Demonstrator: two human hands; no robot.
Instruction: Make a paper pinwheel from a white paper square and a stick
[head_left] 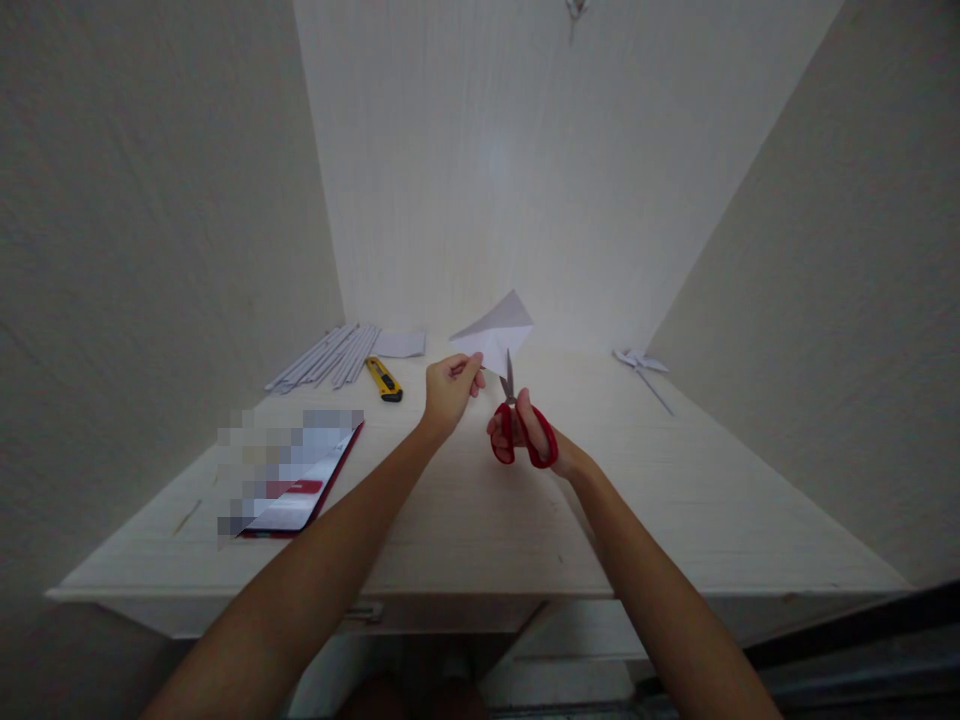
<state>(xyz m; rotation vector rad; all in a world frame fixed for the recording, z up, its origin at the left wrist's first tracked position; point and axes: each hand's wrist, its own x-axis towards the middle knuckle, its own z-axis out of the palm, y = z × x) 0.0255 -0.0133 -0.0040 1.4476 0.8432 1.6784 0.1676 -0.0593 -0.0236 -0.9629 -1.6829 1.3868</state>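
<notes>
My left hand [450, 390] pinches the near corner of a folded white paper [498, 328], holding it up above the light wooden desk [480, 500]. My right hand [529, 425] has its fingers through the red handles of a pair of scissors [517, 430]. The scissor blades point up and meet the lower edge of the paper. Both forearms reach in from the bottom of the view.
A bundle of rolled white paper sticks [322, 358] and a small paper piece [400, 344] lie at the back left, beside a yellow utility knife [384, 380]. A phone in a red case [296, 480] lies at the left. A white paper pinwheel [643, 370] lies at the back right. Walls enclose three sides.
</notes>
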